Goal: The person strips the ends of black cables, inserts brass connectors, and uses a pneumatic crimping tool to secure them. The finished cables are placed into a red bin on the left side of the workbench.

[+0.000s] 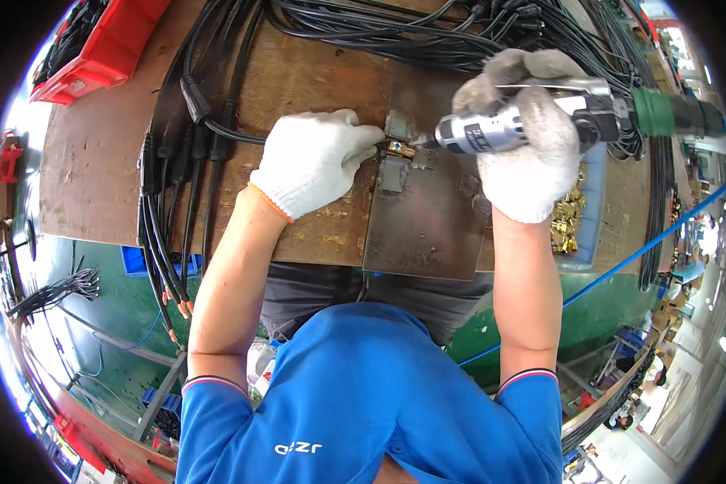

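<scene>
My left hand point(310, 157), in a white knit glove, pinches the end of a black cable point(242, 137) beside a small metal jig. A brass terminal point(400, 148) sits in that jig, right by my fingertips. My right hand point(532, 153), gloved too, wraps round a silver pneumatic screwdriver point(484, 131) with a green rear collar. The driver lies nearly level, its tip pointing left at the brass terminal; whether they touch I cannot tell. The jig is fixed on a dark steel plate point(423, 230) on the wooden table.
A blue tray point(593, 206) of brass terminals stands beside my right wrist. Bundled black cables point(347, 32) lie across the table's far side, and more hang over its front left edge. A red bin point(109, 52) sits far left. A blue air hose point(645, 246) runs along the right.
</scene>
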The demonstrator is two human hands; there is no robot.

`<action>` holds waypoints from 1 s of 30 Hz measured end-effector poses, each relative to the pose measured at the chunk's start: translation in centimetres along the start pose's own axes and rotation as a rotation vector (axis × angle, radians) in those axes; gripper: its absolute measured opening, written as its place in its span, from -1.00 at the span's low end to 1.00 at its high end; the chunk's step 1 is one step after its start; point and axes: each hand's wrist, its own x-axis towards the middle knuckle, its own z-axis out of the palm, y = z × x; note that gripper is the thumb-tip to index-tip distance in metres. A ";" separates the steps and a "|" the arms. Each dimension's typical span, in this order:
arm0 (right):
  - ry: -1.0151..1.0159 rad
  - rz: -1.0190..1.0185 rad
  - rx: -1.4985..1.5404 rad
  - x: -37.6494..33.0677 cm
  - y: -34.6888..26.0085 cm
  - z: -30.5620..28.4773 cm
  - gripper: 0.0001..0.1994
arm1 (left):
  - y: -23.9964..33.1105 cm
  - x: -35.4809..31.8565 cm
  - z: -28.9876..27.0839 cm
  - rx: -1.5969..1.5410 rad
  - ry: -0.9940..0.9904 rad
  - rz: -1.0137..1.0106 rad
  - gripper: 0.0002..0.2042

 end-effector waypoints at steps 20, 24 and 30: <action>-0.305 0.117 -0.295 2.1 2.5 1.3 -0.61 | 0.0 0.0 0.0 0.045 0.027 0.023 -0.84; -0.198 0.061 -0.448 1.6 2.9 2.5 -0.67 | -0.5 -0.2 0.6 0.021 0.057 0.045 -0.82; -0.106 0.006 -0.452 1.1 3.9 2.3 -0.72 | -0.5 0.1 0.8 0.023 0.057 0.061 -0.79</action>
